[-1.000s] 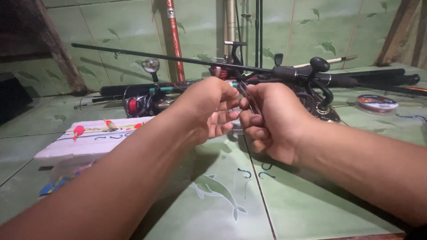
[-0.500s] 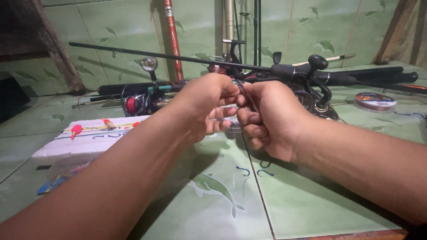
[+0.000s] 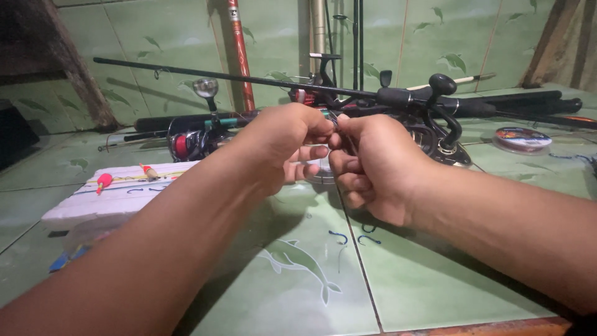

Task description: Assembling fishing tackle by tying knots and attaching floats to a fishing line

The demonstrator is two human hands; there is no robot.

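A small metal piece of fishing tackle [image 3: 336,122] is pinched between the fingertips of the left hand [image 3: 287,144] and the right hand [image 3: 373,163], which are brought together knuckle to knuckle above the green tiled floor [image 3: 404,286]. On both hands the thumb and forefinger are pressed together on the piece, while the remaining fingers are curled into the palm. What kind of piece it is cannot be told, since most of it is hidden by the fingers; a thin strand seems to run down from it along the right hand's fingers.

Directly beyond the grip, a black fishing rod [image 3: 249,78] is laid across the scene, with its black spinning reel [image 3: 443,134] just behind the right hand. Beyond the left hand, a second reel with red trim [image 3: 186,144] is seen on the floor. Farther past the right hand, a flat spool of fishing line [image 3: 522,139] lies on the tiles. To the outer side of the left forearm, a white foam block [image 3: 115,200] is placed, with line wound around it and a red float [image 3: 104,182] and an orange-and-yellow float [image 3: 148,171] lying on top. Below the grip, a few small dark hooks [image 3: 339,236] are scattered on the tile. Behind everything, a red rod section [image 3: 239,50] is leaned against the tiled wall.
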